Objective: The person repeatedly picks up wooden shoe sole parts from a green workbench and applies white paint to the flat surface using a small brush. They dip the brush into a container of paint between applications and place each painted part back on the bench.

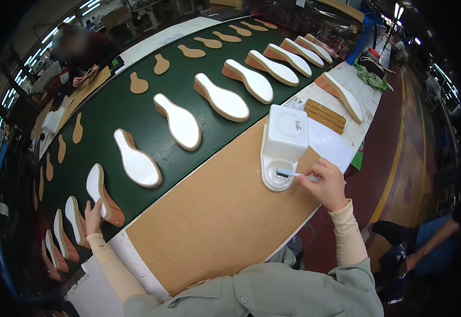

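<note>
Head view, the only one: a white-topped, wedge-heeled shoe sole with brown striped sides [96, 185] is being held at its near side by the left hand [93, 215], fingers partly curled, on the dark green belt [109, 121]; whether it is being lifted at all cannot be told. A slim pale-handled brush with dark bristles [297, 174] is being pinched between thumb and fingers of the right hand [324, 182], closed around the handle, its head being held over the round white plastic dish [276, 186] at the foot of a boxy white plastic container [289, 142]. The container is being supported by the flat brown cardboard sheet [214, 227]. Likely trouble: if the bristles are being overloaded, the cardboard could be spotted by drips; if the dish rim is being pressed hard, the container could be tipped; if the sole is being gripped loosely, its neighbours could be knocked. Being counted: one brush, one container, one dish; about thirteen wedge soles on the belt, the held one included, the far-left ones being partly hidden by overlap; one further wedge sole [343, 98] being borne by the white side table [370, 100]; about thirteen flat tan sole-shaped pieces [139, 83] being carried along the belt's far side.
</note>
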Motion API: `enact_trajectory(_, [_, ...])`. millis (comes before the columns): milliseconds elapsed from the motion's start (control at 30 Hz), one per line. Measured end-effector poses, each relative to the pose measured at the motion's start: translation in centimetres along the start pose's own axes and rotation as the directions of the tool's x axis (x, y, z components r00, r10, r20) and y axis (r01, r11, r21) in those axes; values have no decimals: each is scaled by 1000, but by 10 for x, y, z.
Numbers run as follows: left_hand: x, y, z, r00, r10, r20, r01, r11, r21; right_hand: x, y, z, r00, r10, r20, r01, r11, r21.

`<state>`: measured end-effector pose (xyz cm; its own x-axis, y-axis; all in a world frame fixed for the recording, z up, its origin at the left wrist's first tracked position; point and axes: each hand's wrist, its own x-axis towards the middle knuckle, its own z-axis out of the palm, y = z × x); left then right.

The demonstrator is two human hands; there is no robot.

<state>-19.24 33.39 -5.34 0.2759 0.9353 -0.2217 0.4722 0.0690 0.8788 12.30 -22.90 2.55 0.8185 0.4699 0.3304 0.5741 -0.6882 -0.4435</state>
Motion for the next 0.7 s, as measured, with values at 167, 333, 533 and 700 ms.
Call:
enact_trajectory(167, [-3,14,0,974,-110,200,125,990,-66,2,2,12,998,-56,-23,56,998,3])
enact_trajectory(333, [2,18,31,947,178,268,67,706,-705,6,1,15,997,-78,25,79,995,-53])
enact_trajectory(533, [-83,83,68,878,356,320,72,564,-823,25,5,-4,833,31,552,-253,909,331])
enact_trajectory(700, [-165,114,120,709,538,456,121,544,-830,37,-44,-17,660,-222,718,-564,486,668])
